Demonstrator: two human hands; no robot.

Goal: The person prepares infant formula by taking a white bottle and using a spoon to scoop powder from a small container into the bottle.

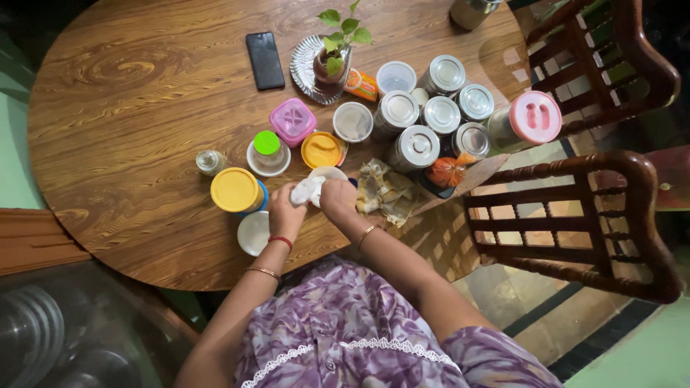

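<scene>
Hands: left (285, 208) and right (338, 197), each grip closed on white cloth (309, 190) over round container (327, 174).

Both hands (310, 200) grip a white cloth (307, 190); jars (419, 115) beside.

A round wooden table (136, 86) carries a black phone (265, 60), a silver plate (303, 66), a cluster of steel tins (430, 115) and plastic jars (237, 190). A crumpled cloth (384, 191) lies near its edge, beside an orange bag (448, 171).
</scene>
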